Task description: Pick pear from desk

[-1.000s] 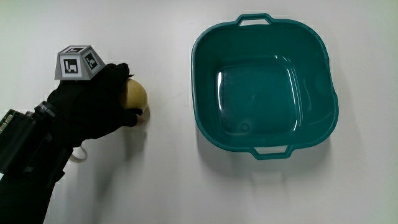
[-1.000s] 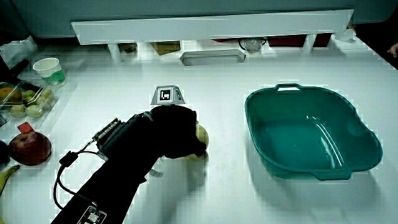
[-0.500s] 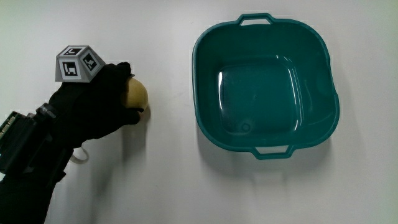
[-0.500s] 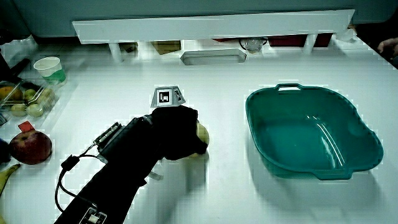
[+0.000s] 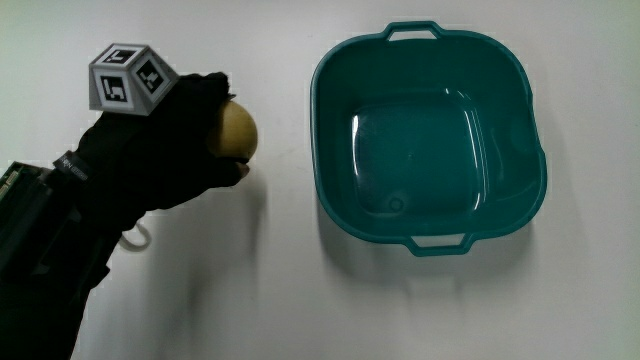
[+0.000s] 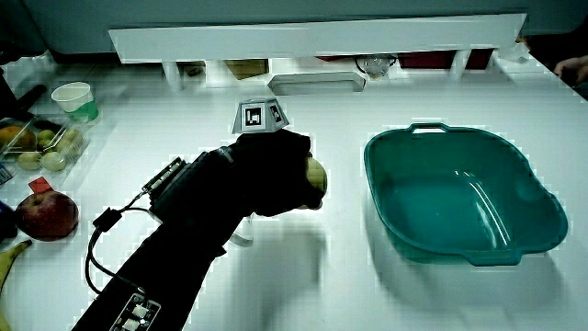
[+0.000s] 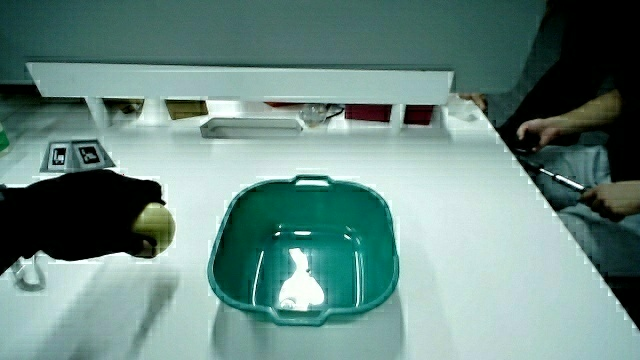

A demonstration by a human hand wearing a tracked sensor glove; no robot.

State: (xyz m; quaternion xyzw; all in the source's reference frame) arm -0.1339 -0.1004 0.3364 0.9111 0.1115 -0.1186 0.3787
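A yellow-green pear (image 5: 236, 131) is held in the hand (image 5: 165, 145), whose black-gloved fingers curl around it. The pear hangs above the white desk (image 5: 280, 290) and casts a blurred shadow on it. Both side views show the pear (image 6: 315, 176) (image 7: 157, 226) lifted off the surface, beside the teal basin (image 6: 459, 193). The patterned cube (image 5: 128, 80) sits on the back of the hand. Most of the pear is hidden by the glove.
The teal basin (image 5: 428, 135) with two handles stands empty beside the hand. In a side view an apple (image 6: 43, 217), a tray of small fruit (image 6: 37, 147) and a paper cup (image 6: 73, 99) lie at the desk's edge. A low white partition (image 6: 312, 41) runs along the table.
The hand has risen from the desk with the pear in it and shifted toward the basin. The basin has not moved.
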